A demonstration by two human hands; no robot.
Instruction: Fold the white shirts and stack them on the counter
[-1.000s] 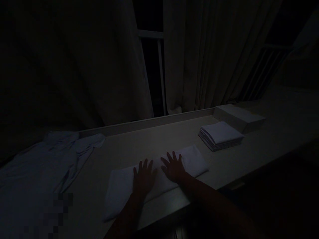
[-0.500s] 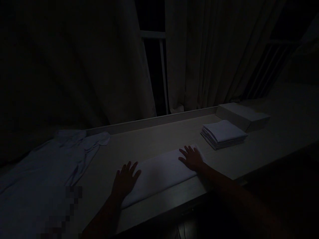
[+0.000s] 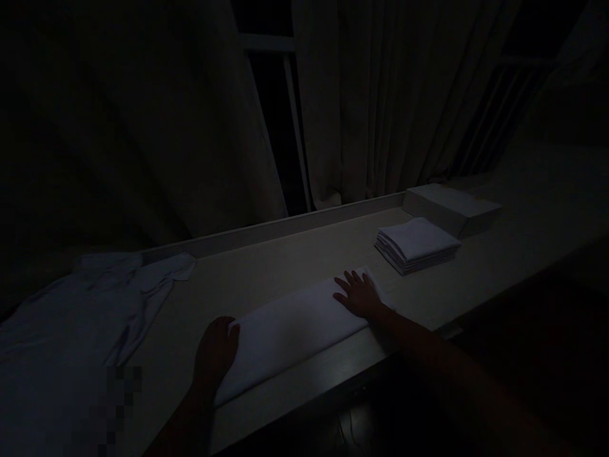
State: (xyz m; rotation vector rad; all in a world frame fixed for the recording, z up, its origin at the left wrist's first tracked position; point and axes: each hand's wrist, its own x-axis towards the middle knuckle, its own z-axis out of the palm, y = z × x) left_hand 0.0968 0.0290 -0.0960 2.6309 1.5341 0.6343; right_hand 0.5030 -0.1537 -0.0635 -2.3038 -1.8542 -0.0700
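Note:
A long folded white cloth (image 3: 290,330) lies flat near the table's front edge, slanting up to the right. At its left end is my left hand (image 3: 216,355), its fingers bent around the edge and the thumb on the near side of the end. My right hand (image 3: 359,296) rests palm down on the right end with the fingers spread. Beyond it stands a neat stack of folded white cloths (image 3: 416,244). On the left a white collared shirt (image 3: 95,311) with short sleeves lies spread out. The light is very dim.
A pale box (image 3: 451,206) sits behind the stack, against the raised back ledge (image 3: 285,225) of the table (image 3: 266,276). Long curtains (image 3: 190,127) hang behind, with a dark window gap between them. The table's front edge drops into darkness.
My left hand has gone from lying spread on the cloth to bending its fingers around the left end. My right hand stays on the right end. The view has shifted slightly.

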